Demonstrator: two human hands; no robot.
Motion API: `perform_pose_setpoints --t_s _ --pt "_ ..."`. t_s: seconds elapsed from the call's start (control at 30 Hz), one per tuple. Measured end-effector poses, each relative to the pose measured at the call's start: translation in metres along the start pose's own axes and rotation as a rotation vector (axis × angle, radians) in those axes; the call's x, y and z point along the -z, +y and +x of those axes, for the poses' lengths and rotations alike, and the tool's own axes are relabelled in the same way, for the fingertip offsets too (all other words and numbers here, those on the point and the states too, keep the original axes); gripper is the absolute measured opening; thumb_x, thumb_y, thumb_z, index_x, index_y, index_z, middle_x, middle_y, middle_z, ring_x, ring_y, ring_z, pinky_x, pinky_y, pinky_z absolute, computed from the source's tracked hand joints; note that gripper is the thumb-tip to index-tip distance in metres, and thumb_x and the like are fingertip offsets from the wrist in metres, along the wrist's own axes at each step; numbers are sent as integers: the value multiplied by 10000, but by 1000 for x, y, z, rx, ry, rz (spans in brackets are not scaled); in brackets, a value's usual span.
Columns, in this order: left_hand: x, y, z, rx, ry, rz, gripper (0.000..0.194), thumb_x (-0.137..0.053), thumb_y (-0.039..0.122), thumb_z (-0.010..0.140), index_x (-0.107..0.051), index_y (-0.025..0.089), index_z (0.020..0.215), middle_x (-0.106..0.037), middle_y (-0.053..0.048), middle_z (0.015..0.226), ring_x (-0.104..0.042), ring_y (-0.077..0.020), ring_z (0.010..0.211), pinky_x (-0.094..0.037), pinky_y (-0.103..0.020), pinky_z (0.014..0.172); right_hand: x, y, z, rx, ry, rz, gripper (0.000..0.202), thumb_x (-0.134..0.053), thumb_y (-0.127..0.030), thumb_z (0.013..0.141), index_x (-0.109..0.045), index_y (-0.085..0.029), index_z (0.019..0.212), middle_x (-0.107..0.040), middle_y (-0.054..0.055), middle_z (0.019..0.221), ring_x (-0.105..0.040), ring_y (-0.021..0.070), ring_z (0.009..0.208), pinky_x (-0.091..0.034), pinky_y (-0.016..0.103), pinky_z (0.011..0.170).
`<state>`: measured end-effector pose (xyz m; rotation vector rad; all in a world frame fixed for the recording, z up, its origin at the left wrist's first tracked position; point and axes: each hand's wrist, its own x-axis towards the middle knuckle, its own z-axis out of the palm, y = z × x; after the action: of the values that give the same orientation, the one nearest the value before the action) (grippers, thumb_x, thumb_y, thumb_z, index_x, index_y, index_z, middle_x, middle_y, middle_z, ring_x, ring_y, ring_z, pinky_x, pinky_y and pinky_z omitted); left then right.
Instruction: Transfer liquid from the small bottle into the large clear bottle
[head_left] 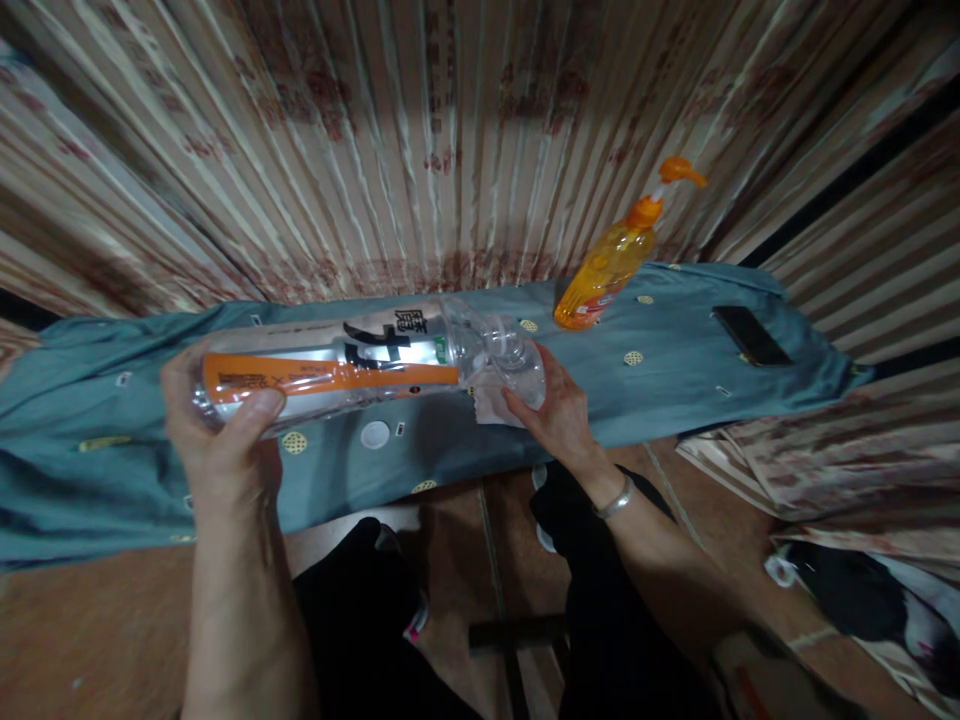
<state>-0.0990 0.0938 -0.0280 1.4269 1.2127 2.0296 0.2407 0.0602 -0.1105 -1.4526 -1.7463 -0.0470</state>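
Observation:
My left hand [225,410] is wrapped around the base end of a large clear plastic bottle [330,365] with a white, orange and black label. The bottle lies nearly level in the air, its neck pointing right. At its neck, my right hand [559,405] grips a small clear plastic container [521,370], whose exact kind I cannot make out. The neck and the container overlap in view; whether they touch is unclear. A white round cap [375,434] rests on the cloth below the bottle. Behind the container shows a pale piece of paper [499,408].
A blue-green patterned cloth [480,455] covers the narrow table. At the back stands an orange pump bottle [607,265]. A black phone [750,336] lies at the right. Pleated curtains [420,140] hang behind and at the sides. Dark bundled things [847,590] lie at lower right.

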Motion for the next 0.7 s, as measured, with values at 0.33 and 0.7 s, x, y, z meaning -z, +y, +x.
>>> perform_pose_setpoints --t_s 0.33,0.7 --pt "1 0 0 9 6 7 644 -884 563 476 -698 266 1017 -654 -2 932 -681 -251 890 -528 -591 1050 -1 -1 0 2 20 -17 736 -619 -623 969 -476 -147 1513 -744 202 1335 -749 339 1190 -626 526 1023" --pt "-1 2 1 28 30 -115 633 -951 452 418 -705 249 965 -676 1 933 -646 -213 847 -505 -558 1065 0 0 0 9 26 -21 737 -626 -616 965 -485 -135 1506 -750 205 1324 -757 341 1173 -636 522 1011"
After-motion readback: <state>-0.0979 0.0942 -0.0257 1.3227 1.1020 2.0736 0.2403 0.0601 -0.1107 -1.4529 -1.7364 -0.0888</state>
